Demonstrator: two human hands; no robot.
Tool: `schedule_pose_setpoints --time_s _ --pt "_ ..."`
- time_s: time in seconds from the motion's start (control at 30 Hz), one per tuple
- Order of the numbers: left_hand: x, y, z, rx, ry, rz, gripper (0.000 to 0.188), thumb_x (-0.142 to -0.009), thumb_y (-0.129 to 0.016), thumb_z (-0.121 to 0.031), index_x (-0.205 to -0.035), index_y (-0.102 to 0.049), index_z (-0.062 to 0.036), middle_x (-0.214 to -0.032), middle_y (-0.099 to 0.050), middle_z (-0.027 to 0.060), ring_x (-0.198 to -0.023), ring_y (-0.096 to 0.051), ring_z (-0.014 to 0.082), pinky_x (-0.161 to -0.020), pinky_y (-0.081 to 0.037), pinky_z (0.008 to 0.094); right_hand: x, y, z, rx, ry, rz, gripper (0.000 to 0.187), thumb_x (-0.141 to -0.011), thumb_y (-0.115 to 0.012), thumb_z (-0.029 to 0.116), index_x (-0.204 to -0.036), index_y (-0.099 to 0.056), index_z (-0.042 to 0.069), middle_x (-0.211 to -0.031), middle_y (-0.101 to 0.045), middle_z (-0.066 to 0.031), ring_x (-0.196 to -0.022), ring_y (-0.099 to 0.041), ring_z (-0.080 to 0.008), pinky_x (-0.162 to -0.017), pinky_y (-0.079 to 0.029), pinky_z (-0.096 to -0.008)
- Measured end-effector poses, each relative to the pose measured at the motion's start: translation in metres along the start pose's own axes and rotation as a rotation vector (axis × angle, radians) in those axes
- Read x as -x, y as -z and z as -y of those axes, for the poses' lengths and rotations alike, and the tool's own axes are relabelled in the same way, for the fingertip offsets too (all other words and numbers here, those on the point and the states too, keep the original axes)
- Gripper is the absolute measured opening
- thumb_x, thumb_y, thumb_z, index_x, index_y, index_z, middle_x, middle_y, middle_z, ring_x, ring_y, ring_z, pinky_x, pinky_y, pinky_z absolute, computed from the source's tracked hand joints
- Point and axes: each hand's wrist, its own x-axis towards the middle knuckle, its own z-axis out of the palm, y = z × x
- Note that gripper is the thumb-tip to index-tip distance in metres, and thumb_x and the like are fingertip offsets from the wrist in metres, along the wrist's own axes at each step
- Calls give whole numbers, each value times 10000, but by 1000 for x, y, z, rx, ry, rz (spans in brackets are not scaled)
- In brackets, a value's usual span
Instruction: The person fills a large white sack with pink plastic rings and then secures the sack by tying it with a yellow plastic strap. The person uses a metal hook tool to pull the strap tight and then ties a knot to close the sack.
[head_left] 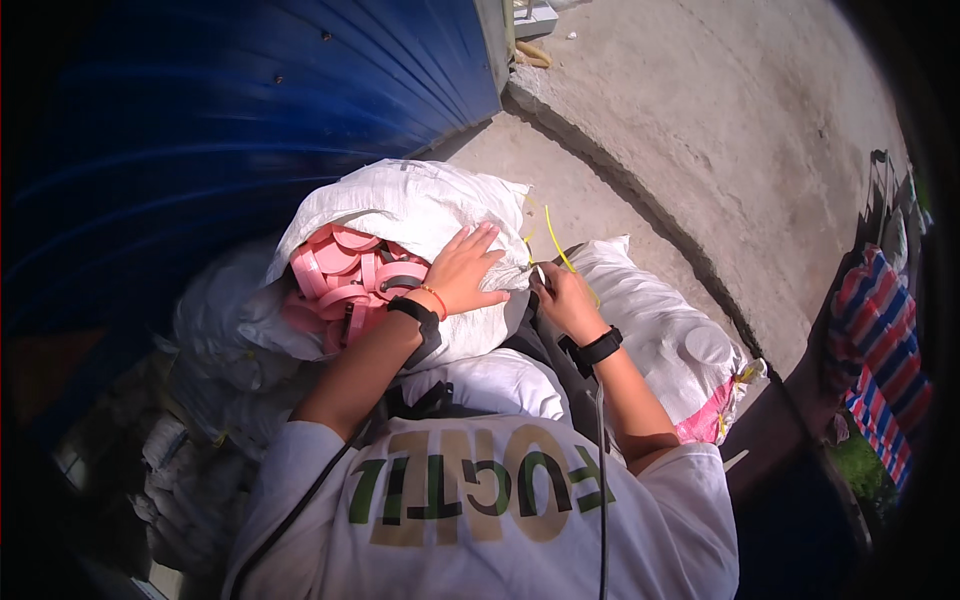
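A full white woven sack (400, 195) lies in front of me, its mouth gaping toward the left. Pink plastic pieces (335, 275), some of them curved or ring-shaped, show inside the opening. My left hand (462, 272) rests on the sack's side with fingers spread, just right of the opening. At the sack's right edge, my right hand (568, 303) is closed in a pinch; a small pale and dark bit shows at its fingertips, too small to name. A thin yellow strap (556, 238) rises beside those fingers.
Another white sack (630, 305) lies at the right, with a round white disc (708, 345) on it. More sacks (215, 310) crowd the left. A blue ridged panel (250, 110) stands behind. Beyond is a concrete step (630, 165); striped cloth (873, 335) hangs far right.
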Motion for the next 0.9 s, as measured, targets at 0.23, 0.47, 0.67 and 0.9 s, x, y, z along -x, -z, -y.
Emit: schedule_pose_setpoints --time_s 0.23,0.47,0.67,0.9 --pt "34 10 -23 298 1 -262 174 -784 -650 -192 -911 -666 -74 -956 -666 69 -1007 -586 181 -996 -338 400 24 23 21 -361 -116 322 268 -878 -577 261 -865 -587 -7 -640 -563 -124 -578 -498 -197 -558 -408 -369" --pt "16 10 -15 373 105 -158 232 -832 -558 -223 -703 -602 -34 -636 -576 152 -732 -568 306 -857 -407 390 13 -3 4 -83 334 65 538 -737 -721 353 -1155 -539 66 -897 -588 -114 -795 -609 -293 -683 -479 -381" --pt "-2 -4 5 326 24 4 239 -798 -579 -236 -877 -573 -10 -812 -591 200 -866 -565 359 -770 -427 390 0 -29 4 58 189 -42 135 -769 -589 144 -804 -612 16 -646 -596 -153 -629 -589 -353 -583 -461 -411" --pt "34 13 -58 7 156 -219 583 -770 -642 -311 -1212 -455 21 -1329 -409 180 -1225 -390 303 -1018 -290 405 -7 -43 -6 -825 -591 -53 188 -817 -605 169 -702 -608 20 -562 -539 -10 -464 -462 -84 -426 -337 -269"
